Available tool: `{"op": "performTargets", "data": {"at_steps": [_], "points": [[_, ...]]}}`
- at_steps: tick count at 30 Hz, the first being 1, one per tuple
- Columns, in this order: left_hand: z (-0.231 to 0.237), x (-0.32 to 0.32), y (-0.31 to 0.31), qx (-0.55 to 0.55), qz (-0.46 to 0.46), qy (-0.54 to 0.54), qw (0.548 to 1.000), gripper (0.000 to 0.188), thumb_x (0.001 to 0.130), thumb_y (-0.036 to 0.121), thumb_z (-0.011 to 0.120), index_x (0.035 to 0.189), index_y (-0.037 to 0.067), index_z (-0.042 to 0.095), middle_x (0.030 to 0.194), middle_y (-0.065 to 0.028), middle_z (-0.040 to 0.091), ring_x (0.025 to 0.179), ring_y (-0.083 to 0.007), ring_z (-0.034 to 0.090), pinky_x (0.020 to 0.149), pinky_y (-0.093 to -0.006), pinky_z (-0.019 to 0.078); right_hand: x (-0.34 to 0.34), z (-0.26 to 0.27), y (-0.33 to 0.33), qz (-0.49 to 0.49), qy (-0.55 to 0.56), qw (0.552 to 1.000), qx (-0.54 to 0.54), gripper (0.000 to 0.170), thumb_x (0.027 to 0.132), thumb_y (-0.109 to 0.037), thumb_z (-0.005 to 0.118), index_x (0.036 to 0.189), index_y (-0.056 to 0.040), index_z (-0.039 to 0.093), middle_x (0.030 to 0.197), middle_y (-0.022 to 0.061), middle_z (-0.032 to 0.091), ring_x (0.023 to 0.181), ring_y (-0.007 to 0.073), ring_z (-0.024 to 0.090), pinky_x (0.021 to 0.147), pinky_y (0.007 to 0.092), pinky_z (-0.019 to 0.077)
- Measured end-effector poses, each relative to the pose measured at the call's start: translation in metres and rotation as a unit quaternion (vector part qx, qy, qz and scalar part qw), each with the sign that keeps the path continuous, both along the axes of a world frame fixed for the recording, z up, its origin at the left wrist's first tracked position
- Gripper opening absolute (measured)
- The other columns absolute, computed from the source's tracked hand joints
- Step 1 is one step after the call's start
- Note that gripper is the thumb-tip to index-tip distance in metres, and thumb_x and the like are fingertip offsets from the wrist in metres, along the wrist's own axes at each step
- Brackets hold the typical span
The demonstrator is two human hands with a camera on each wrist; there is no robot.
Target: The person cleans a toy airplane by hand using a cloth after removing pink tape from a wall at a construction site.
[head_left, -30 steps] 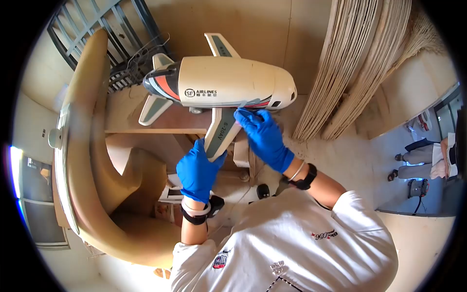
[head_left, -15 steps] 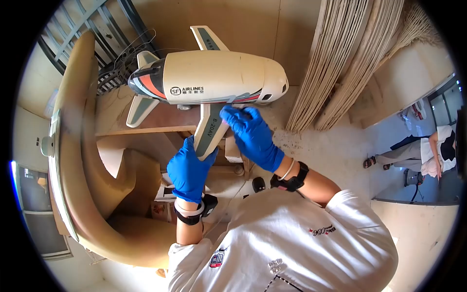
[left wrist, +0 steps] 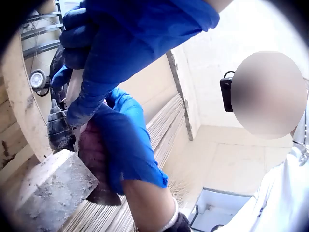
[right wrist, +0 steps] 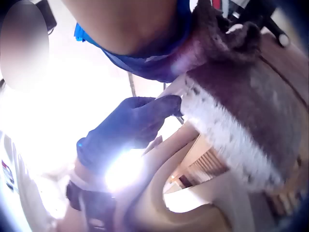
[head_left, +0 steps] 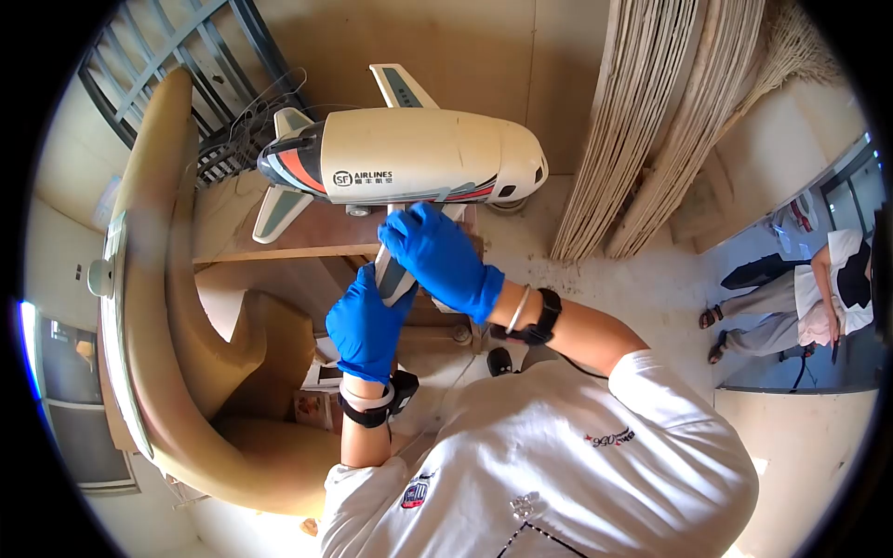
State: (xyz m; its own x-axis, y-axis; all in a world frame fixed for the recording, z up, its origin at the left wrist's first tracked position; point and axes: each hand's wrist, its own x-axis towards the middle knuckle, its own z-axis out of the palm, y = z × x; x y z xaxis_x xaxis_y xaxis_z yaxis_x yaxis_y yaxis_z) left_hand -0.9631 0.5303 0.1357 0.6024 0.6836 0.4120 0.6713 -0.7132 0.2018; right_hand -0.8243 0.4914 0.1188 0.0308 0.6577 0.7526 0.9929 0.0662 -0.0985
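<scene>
A white toy airplane [head_left: 419,153] with airline lettering rests on a wooden stand. My gloved left hand [head_left: 365,321] pinches the outer end of its near wing [head_left: 395,281], a white panel with a grey-green stripe. Over the middle of that wing lies my gloved right hand [head_left: 442,259], hiding the wing's lettering. Bunched in the right hand is a maroon cloth [left wrist: 94,162], which hangs below the glove in the left wrist view. The right wrist view shows the cloth [right wrist: 217,41] beside a rough white block [right wrist: 227,140].
The wooden stand [head_left: 270,249] has shelves beneath the plane. At left curves a large yellowish shell [head_left: 186,409]. Stacked corrugated sheets [head_left: 633,130] stand upright at right, and a grey metal rack [head_left: 177,56] leans at the back left. Another person [head_left: 819,298] stands at far right.
My right hand has moved left from the wing's front edge onto its middle, covering the lettering. The left hand keeps its hold on the wing's end. The head view has shifted slightly.
</scene>
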Motion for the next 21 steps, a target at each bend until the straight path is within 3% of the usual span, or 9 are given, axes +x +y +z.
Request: {"op": "performTargets", "data": {"at_steps": [2, 6, 9, 11, 12, 13, 15, 19, 21], "points": [[-0.001, 0.001, 0.0, 0.016, -0.007, -0.009, 1.0, 0.043, 0.068, 0.041, 0.07, 0.096, 0.01, 0.06, 0.075, -0.0119, 0.065, 0.064, -0.0309, 0.062, 0.054, -0.0378, 0.0487, 0.005, 0.004, 0.012, -0.087, -0.067, 0.994, -0.021, 0.027, 0.071, -0.012, 0.057, 0.097, -0.0053, 0.056, 0.089, 0.0082, 0.051, 0.083, 0.0233, 0.051, 0.066, 0.0335, 0.0475], [0.002, 0.0, -0.001, 0.03, -0.012, -0.013, 0.999, 0.042, 0.068, 0.042, 0.07, 0.093, 0.01, 0.061, 0.073, -0.0119, 0.064, 0.06, -0.0309, 0.062, 0.052, -0.0375, 0.048, 0.013, 0.003, 0.019, -0.091, -0.067, 0.993, -0.02, 0.023, 0.075, -0.011, 0.056, 0.098, -0.0055, 0.057, 0.089, 0.0082, 0.051, 0.084, 0.0233, 0.05, 0.066, 0.0335, 0.0476], [0.0, 0.0, -0.001, 0.047, 0.001, 0.013, 0.999, 0.053, 0.065, 0.046, 0.071, 0.098, 0.006, 0.061, 0.075, -0.0128, 0.065, 0.061, -0.0296, 0.062, 0.053, -0.0366, 0.0479, 0.009, 0.001, 0.007, -0.06, 0.014, 0.997, 0.05, 0.022, 0.079, -0.014, 0.058, 0.099, -0.0051, 0.057, 0.086, 0.0088, 0.054, 0.08, 0.0241, 0.054, 0.064, 0.0348, 0.0482], [0.007, 0.0, -0.001, 0.042, -0.009, 0.028, 0.999, 0.06, 0.063, 0.048, 0.072, 0.102, 0.004, 0.06, 0.077, -0.0133, 0.064, 0.062, -0.0289, 0.062, 0.053, -0.0365, 0.048, 0.01, -0.001, 0.002, -0.019, 0.211, 0.975, 0.073, 0.022, 0.082, -0.02, 0.061, 0.097, -0.0045, 0.057, 0.082, 0.0103, 0.057, 0.073, 0.0265, 0.057, 0.06, 0.037, 0.0486], [0.011, 0.0, -0.003, 0.035, -0.02, 0.042, 0.998, 0.068, 0.06, 0.05, 0.073, 0.106, 0.001, 0.059, 0.079, -0.0137, 0.064, 0.063, -0.0283, 0.062, 0.054, -0.0363, 0.0481, 0.016, -0.01, 0.008, -0.047, 0.146, 0.987, 0.046, 0.028, 0.081, -0.027, 0.064, 0.093, -0.0041, 0.055, 0.08, 0.0126, 0.059, 0.067, 0.0296, 0.059, 0.058, 0.0391, 0.0485], [0.016, 0.001, -0.004, 0.033, -0.017, 0.044, 0.998, 0.068, 0.06, 0.05, 0.073, 0.106, 0.001, 0.059, 0.079, -0.0137, 0.064, 0.063, -0.0283, 0.062, 0.054, -0.0363, 0.0481, 0.014, -0.009, 0.011, -0.044, 0.148, 0.987, 0.044, 0.028, 0.081, -0.027, 0.064, 0.093, -0.0041, 0.055, 0.08, 0.0126, 0.059, 0.067, 0.0296, 0.059, 0.058, 0.0391, 0.0485], [0.027, 0.01, 0.0, 0.064, -0.07, 0.107, 0.99, 0.082, 0.058, 0.051, 0.074, 0.115, -0.003, 0.052, 0.087, -0.0138, 0.063, 0.067, -0.0276, 0.063, 0.056, -0.0364, 0.0485, 0.006, -0.004, 0.017, -0.077, 0.359, 0.929, 0.047, 0.032, 0.081, -0.033, 0.064, 0.09, -0.0044, 0.053, 0.08, 0.0149, 0.058, 0.07, 0.0308, 0.059, 0.059, 0.0394, 0.0486], [0.014, 0.032, 0.013, -0.034, -0.074, 0.098, 0.992, 0.085, 0.061, 0.047, 0.073, 0.125, 0.0, 0.043, 0.093, -0.0136, 0.061, 0.07, -0.0273, 0.063, 0.056, -0.0381, 0.0487, 0.009, 0.006, 0.008, -0.064, 0.403, 0.913, -0.022, 0.037, 0.082, -0.039, 0.061, 0.09, -0.0039, 0.053, 0.084, 0.0152, 0.058, 0.073, 0.0307, 0.06, 0.063, 0.0383, 0.0489], [0.019, 0.033, 0.011, -0.031, -0.063, 0.124, 0.99, 0.084, 0.065, 0.048, 0.071, 0.128, 0.001, 0.042, 0.089, -0.0141, 0.061, 0.07, -0.0277, 0.063, 0.056, -0.0387, 0.0489, 0.014, 0.012, -0.003, -0.056, 0.399, 0.915, -0.029, 0.036, 0.084, -0.039, 0.058, 0.091, -0.0038, 0.053, 0.087, 0.0141, 0.059, 0.075, 0.03, 0.06, 0.064, 0.0371, 0.0491]]}}
